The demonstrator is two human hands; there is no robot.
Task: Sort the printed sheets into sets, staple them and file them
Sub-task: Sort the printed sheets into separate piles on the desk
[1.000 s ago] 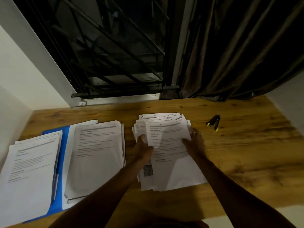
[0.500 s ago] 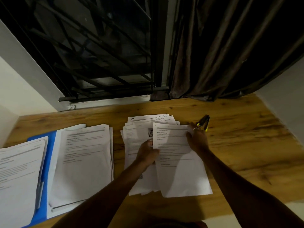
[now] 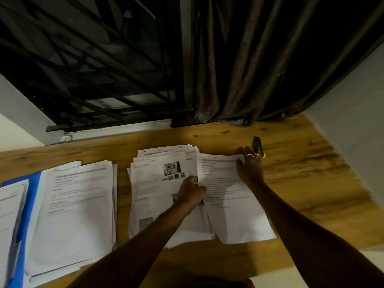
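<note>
A loose pile of printed sheets (image 3: 153, 188) lies in the middle of the wooden desk (image 3: 301, 183). One printed sheet (image 3: 232, 204) lies pulled off to the pile's right. My left hand (image 3: 192, 193) pinches this sheet's left edge. My right hand (image 3: 250, 166) rests flat on its top right corner, fingers spread. A black and yellow stapler (image 3: 257, 146) lies just beyond my right hand's fingertips. To the left sits a sorted stack of sheets (image 3: 76, 204) on an open blue folder (image 3: 31, 196), with another stack (image 3: 10, 215) at the far left.
A dark window grille (image 3: 93, 80) and a brown curtain (image 3: 249, 69) stand behind the desk. White walls close in at the left and the right (image 3: 353, 121). Bare wood shows to the right of the stapler and along the front edge.
The top sheet has slid rightward off the pile, uncovering a page with photos. My right hand moved with it toward the stapler and flattened. The view shifted right.
</note>
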